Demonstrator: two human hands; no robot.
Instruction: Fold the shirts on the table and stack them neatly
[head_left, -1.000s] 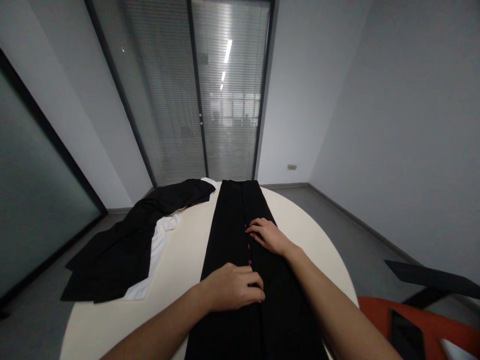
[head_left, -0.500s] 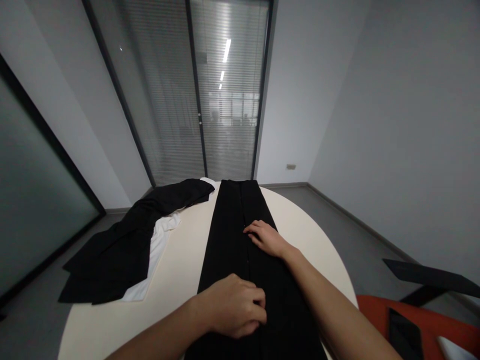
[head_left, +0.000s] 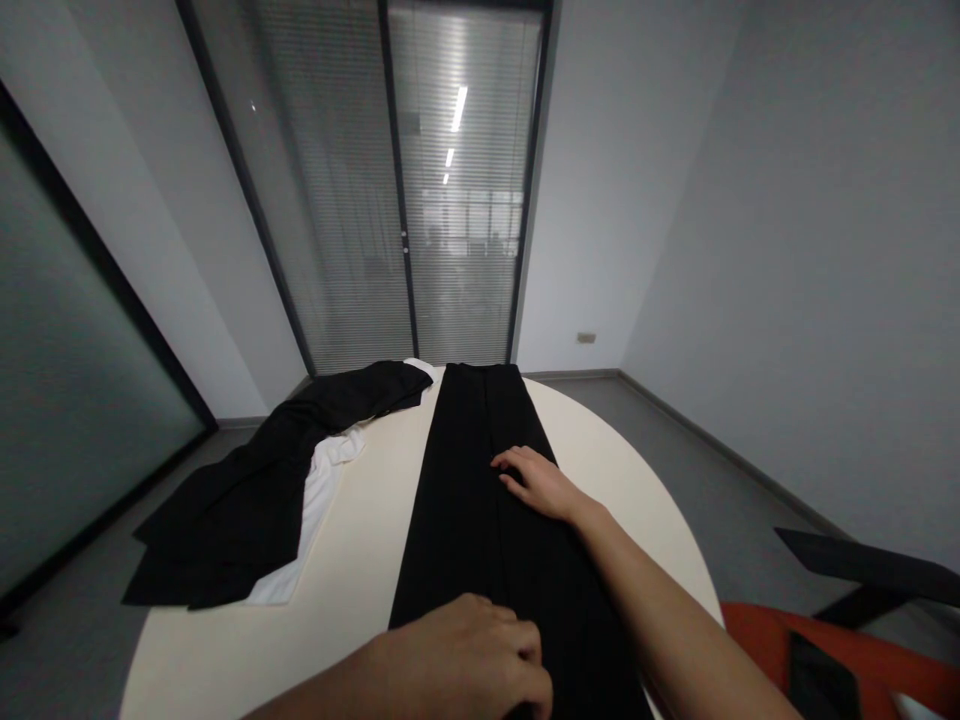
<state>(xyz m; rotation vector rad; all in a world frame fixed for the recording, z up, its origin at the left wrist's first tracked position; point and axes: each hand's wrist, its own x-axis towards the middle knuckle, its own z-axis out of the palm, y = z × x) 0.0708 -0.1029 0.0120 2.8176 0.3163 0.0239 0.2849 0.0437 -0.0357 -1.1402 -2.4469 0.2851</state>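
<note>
A pair of black trousers (head_left: 459, 480) lies lengthwise on the round table, its two long halves side by side along a middle line. My left hand (head_left: 469, 660) is low in the view over the near part of the trousers. Its fingers are curled down at the middle line, pinching the cloth, though the fingertips are partly hidden. Farther up, my right hand (head_left: 536, 482) rests on the right half, palm down, with its fingers apart and their tips by the middle line.
To the left, a black garment (head_left: 247, 500) and a white cloth (head_left: 322, 480) lie in a heap on the pale round table (head_left: 375, 500), partly over its edge. An orange chair (head_left: 757, 640) with a black armrest (head_left: 862, 565) and things on its seat stands at the right.
My left hand has slid toward me along the middle line of the trousers. The small pale gaps between the halves no longer show. My right hand stays in place on the cloth.
</note>
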